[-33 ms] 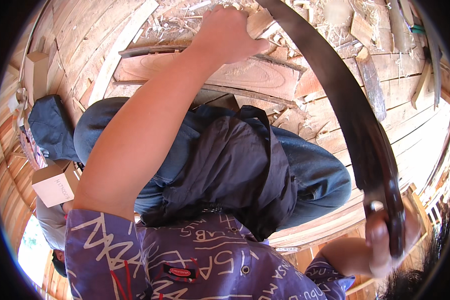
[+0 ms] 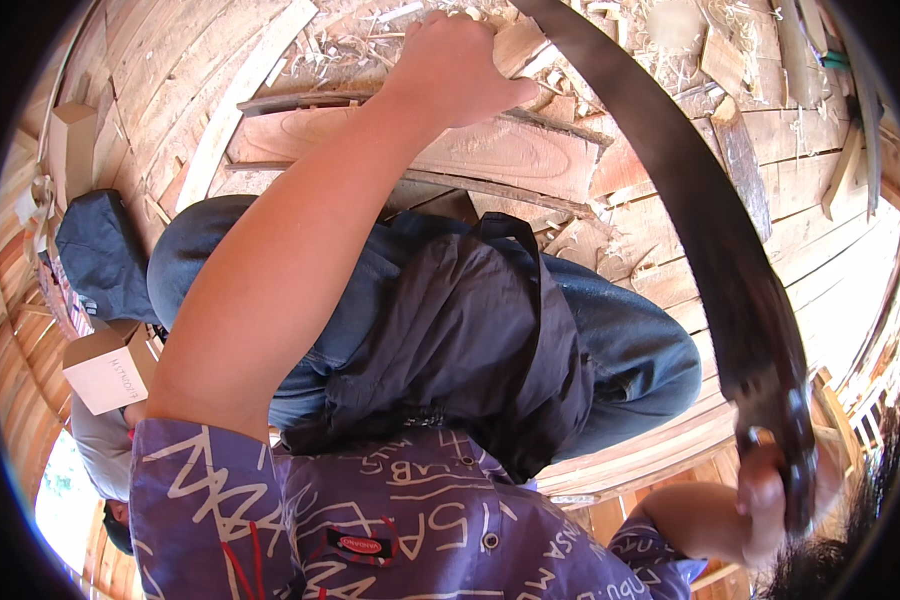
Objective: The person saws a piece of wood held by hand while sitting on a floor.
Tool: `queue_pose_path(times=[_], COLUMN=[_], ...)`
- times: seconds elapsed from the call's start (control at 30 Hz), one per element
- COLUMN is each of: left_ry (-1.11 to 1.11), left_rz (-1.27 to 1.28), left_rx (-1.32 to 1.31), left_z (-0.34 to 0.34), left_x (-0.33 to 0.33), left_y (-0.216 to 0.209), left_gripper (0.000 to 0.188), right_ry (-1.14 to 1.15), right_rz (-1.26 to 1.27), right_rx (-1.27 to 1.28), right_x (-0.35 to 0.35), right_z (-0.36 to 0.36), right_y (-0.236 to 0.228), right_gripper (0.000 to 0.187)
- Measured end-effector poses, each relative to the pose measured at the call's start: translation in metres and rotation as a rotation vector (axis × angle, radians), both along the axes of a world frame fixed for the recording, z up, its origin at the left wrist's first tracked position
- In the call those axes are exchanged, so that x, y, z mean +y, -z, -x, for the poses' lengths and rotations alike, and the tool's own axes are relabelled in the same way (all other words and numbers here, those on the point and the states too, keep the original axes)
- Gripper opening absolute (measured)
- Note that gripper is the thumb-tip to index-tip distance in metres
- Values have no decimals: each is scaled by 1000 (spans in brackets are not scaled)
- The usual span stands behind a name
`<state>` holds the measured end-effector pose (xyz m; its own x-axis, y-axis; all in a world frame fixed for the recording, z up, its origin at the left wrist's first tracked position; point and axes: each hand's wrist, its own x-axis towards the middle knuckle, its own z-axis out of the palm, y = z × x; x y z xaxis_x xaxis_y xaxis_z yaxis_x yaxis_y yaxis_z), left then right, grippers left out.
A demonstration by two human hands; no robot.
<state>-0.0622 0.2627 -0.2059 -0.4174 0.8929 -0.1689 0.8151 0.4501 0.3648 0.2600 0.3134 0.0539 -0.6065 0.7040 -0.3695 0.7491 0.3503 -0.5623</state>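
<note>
My right hand [image 2: 767, 495], at the lower right, is wrapped round the dark handle of a long hand saw [image 2: 705, 230]. Its wide dark blade runs up and leftward, looking curved in this view, to the top edge beside a small tan piece of wood [image 2: 518, 47]. On that wood my left hand [image 2: 455, 70] presses, thumb stretched toward the blade and fingers bent over, their tips partly hidden. Below my left forearm lies a reddish plank [image 2: 510, 150] with dark, rough-edged strips along it. I cannot tell whether the blade touches the wood.
Wood shavings and offcuts [image 2: 735, 165] are strewn over the plank floor [image 2: 820, 200]. My bent legs in jeans [image 2: 630, 350] are below the plank. At left are a dark blue cloth item [image 2: 105, 250], a cardboard box [image 2: 108, 375] and part of another person [image 2: 100, 450].
The saw and my right hand have shifted slightly downward, toward me. My left hand and the wood under it look unmoved.
</note>
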Motion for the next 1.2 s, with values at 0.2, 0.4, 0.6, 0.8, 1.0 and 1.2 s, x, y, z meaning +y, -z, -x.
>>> queue_pose_path(times=[0.2, 0.4, 0.6, 0.8, 1.0, 1.2], left_ry=[-45, -68, -43, -22, -43, -39], left_rz=[49, 2, -25, -26, -30, -13], left_rx=[-111, -143, -120, -121, -136, -125], left_z=[-2, -3, -2, 0, 2, 1], left_x=[5, 2, 6, 4, 4, 4], left_y=[-19, -13, -12, -4, -10, -7], left_gripper=[48, 43, 40, 40, 39, 40], right_ry=[-252, -91, 1, 98, 90, 67], right_rz=[-99, 305, 4, 133, 157, 168], right_rx=[219, 34, 30, 94, 137, 128], right_x=[5, 2, -20, -20, -20, -19], right_z=[-59, -77, 10, 20, 22, 22], right_y=[-15, -42, -4, 6, 8, 8], right_gripper=[41, 43, 46, 48, 45, 44])
